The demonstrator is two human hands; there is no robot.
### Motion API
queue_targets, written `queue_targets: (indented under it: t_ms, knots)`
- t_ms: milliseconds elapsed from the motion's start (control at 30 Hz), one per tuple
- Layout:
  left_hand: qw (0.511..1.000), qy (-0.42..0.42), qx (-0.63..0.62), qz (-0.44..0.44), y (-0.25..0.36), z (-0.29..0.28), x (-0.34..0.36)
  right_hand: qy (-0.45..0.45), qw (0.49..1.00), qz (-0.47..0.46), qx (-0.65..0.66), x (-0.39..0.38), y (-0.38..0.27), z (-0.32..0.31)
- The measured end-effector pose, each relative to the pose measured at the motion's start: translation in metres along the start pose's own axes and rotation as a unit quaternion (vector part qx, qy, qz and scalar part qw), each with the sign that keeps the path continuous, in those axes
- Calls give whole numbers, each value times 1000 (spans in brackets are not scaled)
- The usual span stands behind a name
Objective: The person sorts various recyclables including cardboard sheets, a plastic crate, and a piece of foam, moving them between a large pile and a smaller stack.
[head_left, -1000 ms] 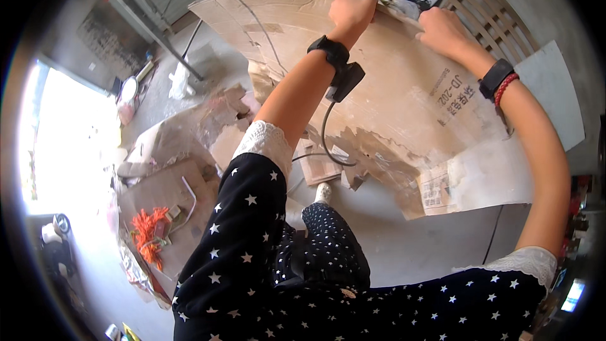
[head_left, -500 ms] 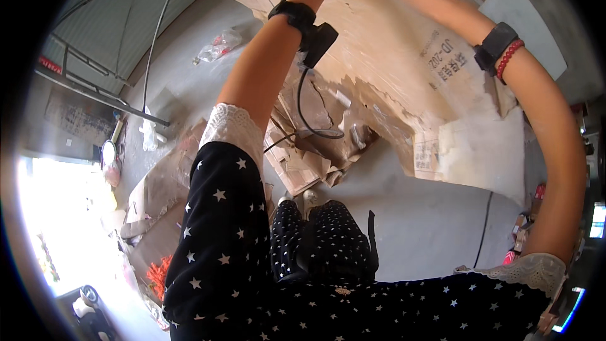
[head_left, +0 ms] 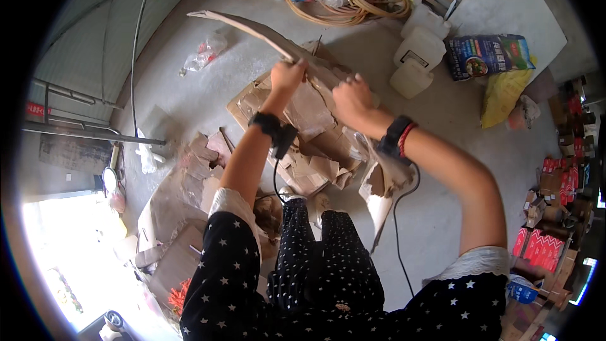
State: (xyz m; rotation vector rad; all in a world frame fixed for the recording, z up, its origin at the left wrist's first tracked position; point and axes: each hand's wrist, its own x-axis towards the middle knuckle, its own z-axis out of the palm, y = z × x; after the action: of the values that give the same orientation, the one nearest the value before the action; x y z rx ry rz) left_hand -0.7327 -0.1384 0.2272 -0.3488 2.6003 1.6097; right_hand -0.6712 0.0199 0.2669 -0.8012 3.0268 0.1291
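A large, torn cardboard sheet (head_left: pixel 268 36) is seen nearly edge-on, running from the far left down to a ragged end (head_left: pixel 379 199) at the right. My left hand (head_left: pixel 288 81) grips its upper edge with closed fingers. Just to the right, my right hand (head_left: pixel 355 102) is closed on the same edge, the thumb raised. Below both hands, a pile of flattened, torn cardboard (head_left: pixel 309 167) lies on the floor in front of my feet. A dark band with a cable is on each wrist.
More crumpled cardboard (head_left: pixel 170 215) lies at the left. Coiled hose (head_left: pixel 372 0), white plastic jugs (head_left: pixel 420 47) and a blue printed bag (head_left: pixel 486 55) stand at the back right. Boxes (head_left: pixel 546 246) line the right side; a plastic bag (head_left: pixel 205 53) lies back left.
Both hands have come down and nearer, bringing the cardboard sheet with them. Its broad face has turned edge-on, so the hose, jugs and bags behind it now show.
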Motion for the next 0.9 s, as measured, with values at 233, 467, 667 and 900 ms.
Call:
queue_targets:
  t_ms: [233, 467, 667, 900]
  knots:
    - [996, -36, 69, -43, -103, 9, -18, -30, 997, -35, 59, -14, -37, 87]
    - [986, -55, 31, -156, -145, -13, -51, -53, 986, -137, 73, -17, -58, 90]
    - [977, -44, -30, -206, -158, -31, -85, -64, 973, -203, 87, -23, -71, 88]
    - [978, -12, -20, -206, -160, -55, -92, -25, 967, -228, 111, -19, -89, 102]
